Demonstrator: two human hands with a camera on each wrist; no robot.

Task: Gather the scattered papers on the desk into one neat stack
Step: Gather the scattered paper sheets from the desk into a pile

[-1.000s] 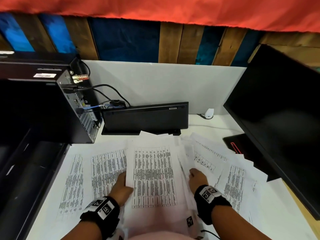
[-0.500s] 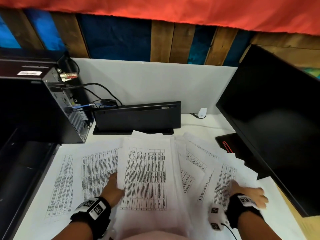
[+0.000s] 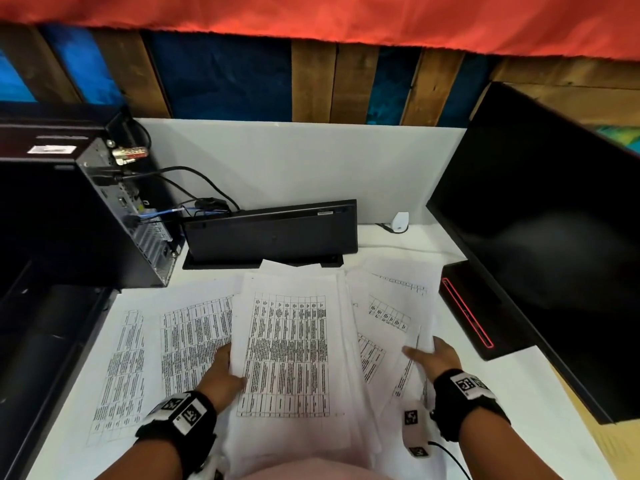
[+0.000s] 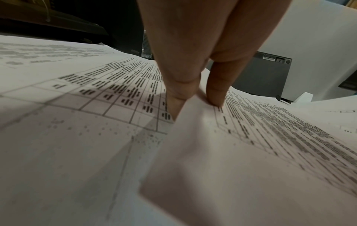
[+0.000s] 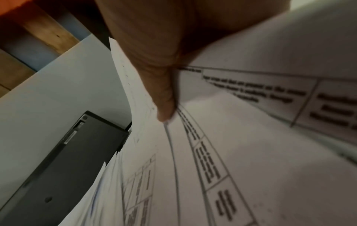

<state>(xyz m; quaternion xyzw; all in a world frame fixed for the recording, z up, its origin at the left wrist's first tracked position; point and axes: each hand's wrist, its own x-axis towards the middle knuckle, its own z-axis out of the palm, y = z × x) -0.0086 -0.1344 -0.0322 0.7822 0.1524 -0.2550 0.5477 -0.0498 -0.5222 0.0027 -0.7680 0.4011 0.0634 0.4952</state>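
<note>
Two hands down at the near edge, both busy with paper. Left hand (image 3: 221, 375) clamped on the left edge of the centre stack (image 3: 287, 341): going by the left wrist view, one digit on top and one tucked underneath, so a proper pinch rather than just resting. Right hand (image 3: 434, 355) off to the stack's right, thumb pressed onto the right-hand sheets (image 3: 388, 306), one sheet curled up against the palm. Fingers hidden behind that sheet, but reads as a pinch too.

Centre stack sitting between the two hands, printed table face up, edges a bit ragged on the right. Right-hand sheets fanned out and overlapping, touching the stack and spreading towards the monitor base (image 3: 474, 317). Two more loose sheets (image 3: 121, 368) lying flat to the left of the left hand, the nearer one tucked partly under the stack and under the hand.

All of it on a white desk (image 3: 519, 393). Bit further back, a black slab (image 3: 270, 233) propped on its long edge, maybe a keyboard, hard to say, with a sheet corner poking out just in front of it. Computer tower (image 3: 69, 220) at the back left with cables (image 3: 194, 178) trailing out. Small white gadget (image 3: 400, 221) near the back right. Big dark monitor (image 3: 554, 220) along the right side, red line glowing on its base.

Behind everything, a white partition (image 3: 294, 161), then brown and blue planks (image 3: 311, 84), and red cloth (image 3: 311, 12) hanging across the top.
</note>
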